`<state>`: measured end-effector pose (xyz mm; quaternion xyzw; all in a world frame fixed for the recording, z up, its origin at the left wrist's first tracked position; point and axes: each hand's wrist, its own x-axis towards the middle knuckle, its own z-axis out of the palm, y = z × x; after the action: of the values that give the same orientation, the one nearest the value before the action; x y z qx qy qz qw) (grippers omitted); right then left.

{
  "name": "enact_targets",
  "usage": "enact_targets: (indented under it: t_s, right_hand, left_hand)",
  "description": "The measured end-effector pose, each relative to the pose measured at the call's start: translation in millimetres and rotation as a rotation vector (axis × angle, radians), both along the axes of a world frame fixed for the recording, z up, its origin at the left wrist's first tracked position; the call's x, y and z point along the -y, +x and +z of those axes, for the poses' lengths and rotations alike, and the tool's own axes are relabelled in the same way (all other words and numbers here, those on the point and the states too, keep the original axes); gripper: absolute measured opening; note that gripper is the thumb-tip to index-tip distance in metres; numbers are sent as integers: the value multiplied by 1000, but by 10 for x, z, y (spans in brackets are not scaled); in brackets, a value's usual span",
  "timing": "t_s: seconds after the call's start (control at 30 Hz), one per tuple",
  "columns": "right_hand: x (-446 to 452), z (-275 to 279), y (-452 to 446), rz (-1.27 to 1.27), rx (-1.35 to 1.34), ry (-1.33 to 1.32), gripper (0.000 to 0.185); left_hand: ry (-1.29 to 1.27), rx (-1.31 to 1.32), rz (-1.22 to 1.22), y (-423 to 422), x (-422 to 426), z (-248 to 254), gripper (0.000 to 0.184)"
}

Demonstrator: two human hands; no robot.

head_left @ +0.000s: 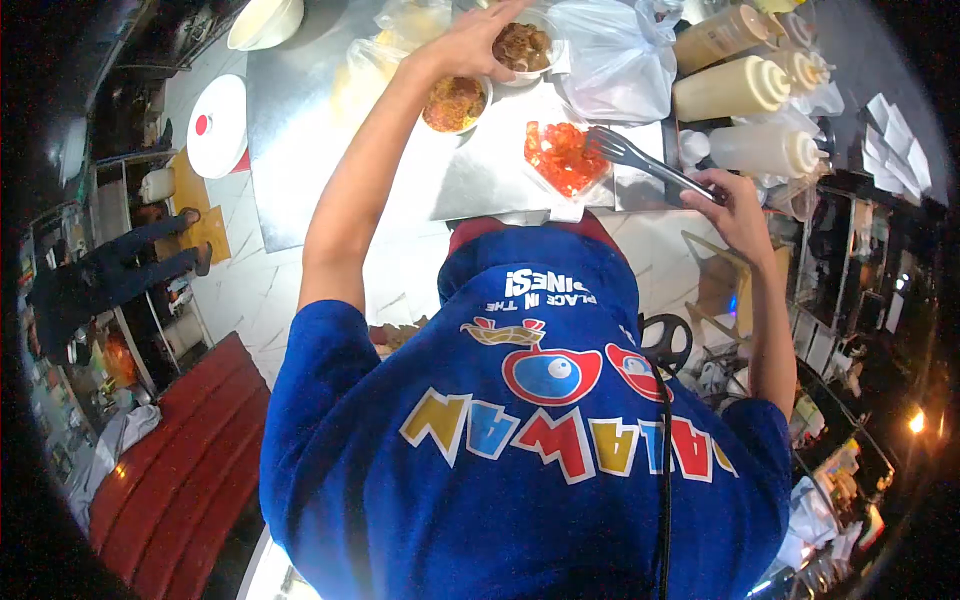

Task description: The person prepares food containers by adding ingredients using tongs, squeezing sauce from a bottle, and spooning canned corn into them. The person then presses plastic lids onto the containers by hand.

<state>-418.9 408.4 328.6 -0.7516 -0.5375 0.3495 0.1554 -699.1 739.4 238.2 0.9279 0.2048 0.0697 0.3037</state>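
My left hand [484, 38] reaches across the metal table, its thumb and fingers spread round the near-left side of a small bowl of brown chopped food [524, 48]. Just below that hand is a second bowl with orange-brown, crumbly contents [455, 105]. My right hand [735, 205] is closed round the handle of black tongs [645, 160] with slotted tips. Those tips rest at the right edge of chopped red pieces, perhaps tomato [565, 155], in a clear angular container.
Several squeeze bottles [733, 88] lie or lean at the right, beside a white plastic bag [615, 55]. A round white lid with a red knob [217, 125] is at the left. Papers [893, 150] lie far right. Another person [115, 275] stands at far left.
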Motion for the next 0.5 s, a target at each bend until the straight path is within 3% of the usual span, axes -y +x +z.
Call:
enact_targets:
  t_s: [0.1, 0.27, 0.5]
  right_hand:
    - [97, 23, -59, -8, 20, 122, 28]
    - [207, 224, -166, -147, -9, 36, 23]
    - [192, 592, -217, -255, -153, 94, 24]
  left_hand:
    - [43, 16, -38, -10, -40, -59, 127]
    - [106, 124, 2, -21, -48, -376, 127]
    - [60, 136, 88, 16, 51, -353, 125]
